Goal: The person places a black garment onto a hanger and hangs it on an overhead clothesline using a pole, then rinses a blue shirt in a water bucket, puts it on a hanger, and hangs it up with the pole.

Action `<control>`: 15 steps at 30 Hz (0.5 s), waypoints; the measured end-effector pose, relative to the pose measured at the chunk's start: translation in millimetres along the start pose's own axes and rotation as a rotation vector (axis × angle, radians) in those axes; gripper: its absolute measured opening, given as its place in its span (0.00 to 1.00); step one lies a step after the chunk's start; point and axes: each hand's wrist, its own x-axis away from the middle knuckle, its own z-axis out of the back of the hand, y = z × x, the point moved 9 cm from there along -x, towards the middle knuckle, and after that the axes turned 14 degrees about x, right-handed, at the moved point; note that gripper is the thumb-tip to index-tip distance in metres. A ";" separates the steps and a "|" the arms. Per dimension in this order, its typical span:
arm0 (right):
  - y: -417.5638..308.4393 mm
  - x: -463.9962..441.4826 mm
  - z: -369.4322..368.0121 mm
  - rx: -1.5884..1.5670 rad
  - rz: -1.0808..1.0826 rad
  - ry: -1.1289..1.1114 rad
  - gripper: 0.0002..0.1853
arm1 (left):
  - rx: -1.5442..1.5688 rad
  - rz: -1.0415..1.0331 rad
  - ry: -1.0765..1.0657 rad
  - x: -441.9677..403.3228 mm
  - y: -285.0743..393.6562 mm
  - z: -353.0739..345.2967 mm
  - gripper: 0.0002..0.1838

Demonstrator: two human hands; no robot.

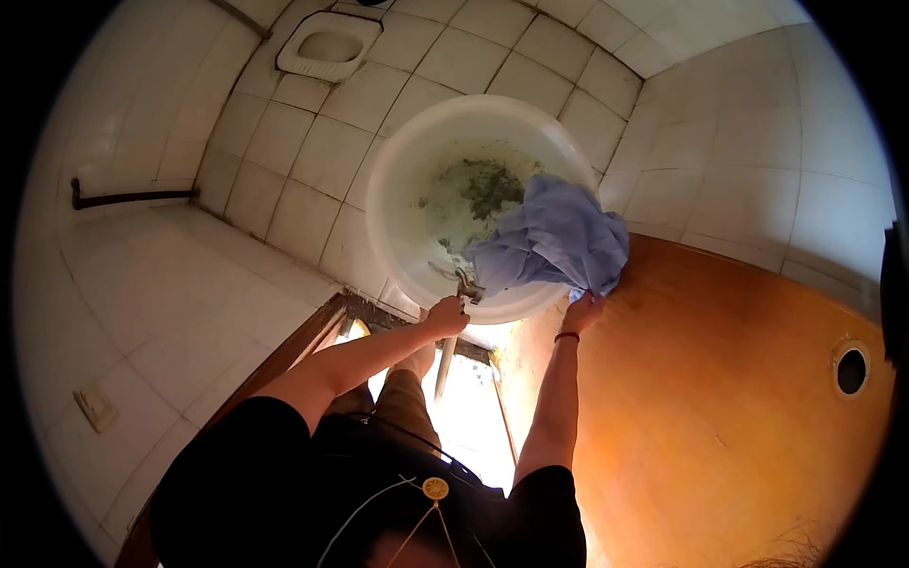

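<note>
My left hand (446,317) is closed at the near rim of a large white tub (383,237). In its grip is a pole (443,371) with a metal fitting (467,287) at the upper end, over the tub; I cannot tell what kind of tool it is. My right hand (584,311), a dark band at its wrist, holds the lower edge of a crumpled light blue cloth (554,232). The cloth drapes over the tub's right rim, partly inside. Cloudy water in the tub has a dark patch (488,185) of dirt or debris.
A squat toilet (329,45) is set in the tiled floor (308,156) at the upper left. A dark pipe (133,199) runs along the left wall. An orange-brown door (701,379) with a round hole (851,370) stands to the right. Bright light comes through the doorway below.
</note>
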 end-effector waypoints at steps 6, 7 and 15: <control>-15.4 -0.7 32.3 -0.282 0.079 0.097 0.11 | 0.220 -0.179 0.135 3.4 33.8 -24.6 0.18; -18.5 -2.8 36.5 -0.279 0.078 0.100 0.11 | 0.231 -0.221 0.137 -2.4 40.8 -24.0 0.15; -224.5 -16.2 141.4 -0.850 0.340 0.030 0.06 | 0.168 -0.179 -0.027 -21.1 52.4 -24.9 0.03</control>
